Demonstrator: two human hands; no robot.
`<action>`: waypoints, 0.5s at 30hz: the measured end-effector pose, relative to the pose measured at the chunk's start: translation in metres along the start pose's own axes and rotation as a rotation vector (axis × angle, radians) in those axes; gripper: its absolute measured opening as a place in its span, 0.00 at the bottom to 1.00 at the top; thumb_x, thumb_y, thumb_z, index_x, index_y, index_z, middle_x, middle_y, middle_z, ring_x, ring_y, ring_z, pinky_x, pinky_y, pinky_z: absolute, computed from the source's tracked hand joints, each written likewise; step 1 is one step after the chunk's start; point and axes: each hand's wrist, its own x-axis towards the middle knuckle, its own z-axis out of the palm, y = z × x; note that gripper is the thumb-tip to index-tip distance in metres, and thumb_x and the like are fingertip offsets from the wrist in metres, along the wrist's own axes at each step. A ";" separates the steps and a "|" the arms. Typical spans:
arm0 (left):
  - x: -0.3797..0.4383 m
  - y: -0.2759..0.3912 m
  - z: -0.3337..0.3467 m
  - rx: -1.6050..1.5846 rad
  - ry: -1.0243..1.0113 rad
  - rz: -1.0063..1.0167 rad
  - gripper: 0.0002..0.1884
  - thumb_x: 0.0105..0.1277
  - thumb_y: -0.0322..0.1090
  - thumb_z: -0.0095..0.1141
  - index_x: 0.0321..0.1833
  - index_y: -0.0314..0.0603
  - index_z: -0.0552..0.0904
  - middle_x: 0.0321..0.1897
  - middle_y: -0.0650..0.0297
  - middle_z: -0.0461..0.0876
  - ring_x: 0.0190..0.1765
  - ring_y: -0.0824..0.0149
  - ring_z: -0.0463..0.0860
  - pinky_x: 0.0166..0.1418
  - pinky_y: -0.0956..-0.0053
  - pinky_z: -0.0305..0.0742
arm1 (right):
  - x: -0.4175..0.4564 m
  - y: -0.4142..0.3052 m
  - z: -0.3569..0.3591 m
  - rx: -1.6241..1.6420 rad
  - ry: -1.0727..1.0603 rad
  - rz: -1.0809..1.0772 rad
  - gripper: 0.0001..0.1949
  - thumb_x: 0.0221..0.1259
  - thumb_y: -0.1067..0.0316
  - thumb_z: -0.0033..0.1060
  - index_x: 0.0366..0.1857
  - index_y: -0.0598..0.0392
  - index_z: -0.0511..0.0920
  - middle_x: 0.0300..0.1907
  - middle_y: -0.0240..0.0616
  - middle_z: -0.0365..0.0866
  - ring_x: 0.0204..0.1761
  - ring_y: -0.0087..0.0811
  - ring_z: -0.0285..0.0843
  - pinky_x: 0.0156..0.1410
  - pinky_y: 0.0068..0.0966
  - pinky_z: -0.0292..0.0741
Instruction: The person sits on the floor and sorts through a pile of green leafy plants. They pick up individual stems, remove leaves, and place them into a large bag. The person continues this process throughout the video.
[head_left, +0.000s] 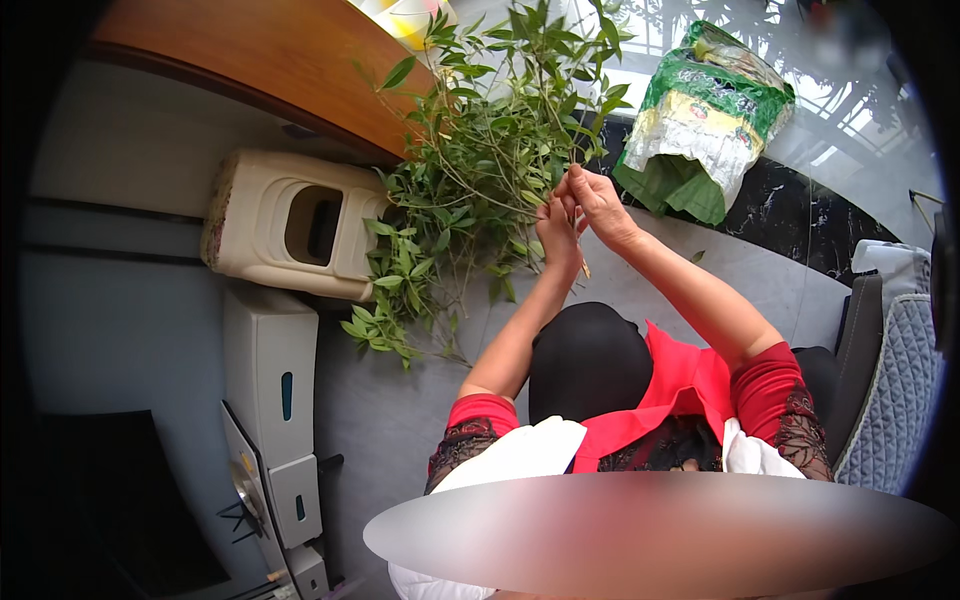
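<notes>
My left hand (557, 234) is closed around the lower stems of a leafy green branch (525, 112), whose cut ends poke out below the fist. Touching it from the right, my right hand (594, 204) pinches a thin stem between thumb and finger. Many more leafy branches (457, 195) lie heaped on the floor beyond and to the left of my hands. Which stems belong to the held branch and which to the heap is hard to tell. Up and to the right lies a green and white plastic sack (697, 124), its near end gaping.
A beige plastic stool (247, 225) lies on its side left of the heap. White storage boxes (266, 375) stand at the left, near a wooden furniture panel (300, 60). On the right is a chair with a quilted grey cover (889, 397). A black marble strip (810, 214) crosses the floor.
</notes>
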 end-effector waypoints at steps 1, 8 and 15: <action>0.006 0.000 -0.001 0.001 -0.027 -0.020 0.13 0.71 0.47 0.47 0.41 0.46 0.69 0.29 0.70 0.75 0.28 0.77 0.74 0.30 0.81 0.70 | 0.002 -0.001 0.003 0.000 -0.027 0.003 0.24 0.72 0.47 0.40 0.25 0.55 0.75 0.20 0.28 0.73 0.21 0.17 0.67 0.26 0.17 0.65; 0.050 -0.014 -0.011 -0.013 -0.059 0.105 0.14 0.67 0.43 0.50 0.25 0.46 0.69 0.18 0.69 0.66 0.19 0.73 0.65 0.19 0.76 0.60 | 0.003 0.021 0.028 -0.187 -0.025 -0.253 0.24 0.70 0.53 0.47 0.16 0.57 0.67 0.15 0.27 0.63 0.21 0.17 0.55 0.25 0.21 0.60; 0.061 0.006 -0.021 -0.037 -0.139 -0.221 0.13 0.68 0.41 0.44 0.27 0.45 0.68 0.18 0.67 0.66 0.18 0.72 0.65 0.18 0.77 0.61 | -0.010 0.030 0.039 -0.455 0.151 -0.385 0.24 0.69 0.56 0.50 0.13 0.59 0.66 0.12 0.40 0.59 0.18 0.30 0.53 0.25 0.30 0.60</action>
